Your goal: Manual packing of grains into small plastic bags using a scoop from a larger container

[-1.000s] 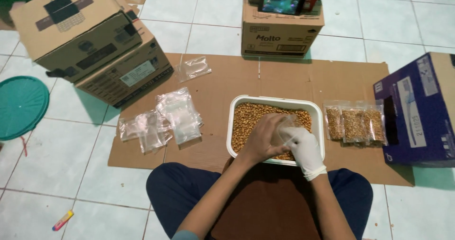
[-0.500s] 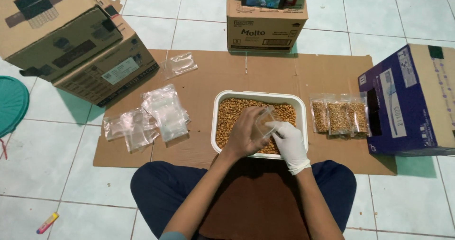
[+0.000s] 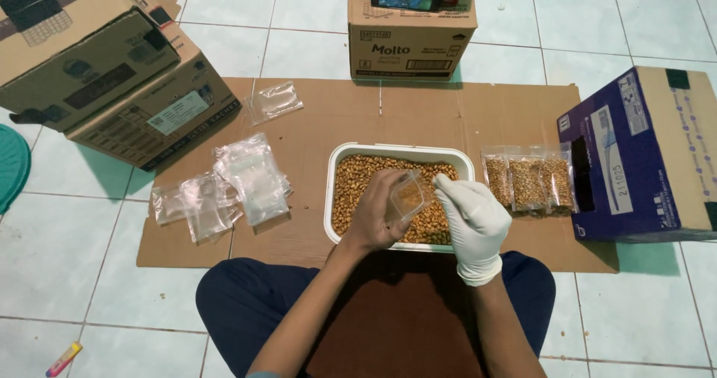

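Clear bag point(image 3: 407, 196), partly filled with brown nuts, gripped by left hand point(image 3: 377, 217); gloved right hand point(image 3: 472, 221) pinches its mouth; white tub point(image 3: 403, 152) below; cardboard point(image 3: 336, 116) on pale tiles point(image 3: 67, 273).

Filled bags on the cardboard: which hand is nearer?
Right. The gloved right hand is just left of the filled bags; the bare left hand is farther left, holding a small bag.

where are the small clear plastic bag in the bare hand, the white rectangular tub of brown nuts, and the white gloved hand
small clear plastic bag point(image 3: 408, 196), head view, its partly filled middle
white rectangular tub point(image 3: 403, 152), head view, its far rim
white gloved hand point(image 3: 472, 217), head view, back of the hand
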